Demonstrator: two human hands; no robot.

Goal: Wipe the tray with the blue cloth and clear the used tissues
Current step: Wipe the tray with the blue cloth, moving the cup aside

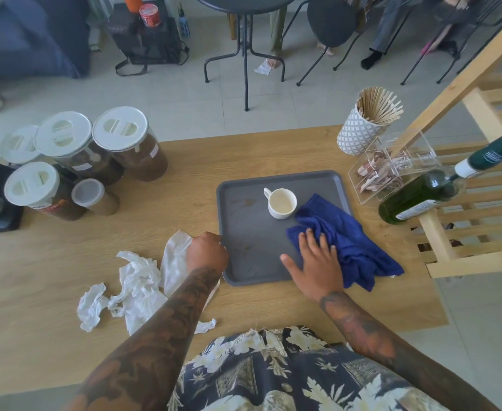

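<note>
Right, wiping step: right hand (pixel 318 262), fingers spread flat, presses the blue cloth (pixel 344 241) on the tray (pixel 244 215); left hand (pixel 206 252) grips the tray edge. Next, probably wipe around the cup (pixel 282 203); tissues (pixel 137 289) wait on the bench (pixel 51 262).

I'm pressing my right hand (pixel 315 262) flat on the blue cloth (pixel 347 241), left hand (pixel 206 252) gripping the tray (pixel 244 221) edge beside crumpled tissues (pixel 134 289).

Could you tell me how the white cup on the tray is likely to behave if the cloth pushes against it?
The white cup stands upright and looks nearly empty, so it would probably slide across the smooth grey tray rather than resist. It looks like ceramic, so likely breakable. The blue cloth already touches its side.
</note>
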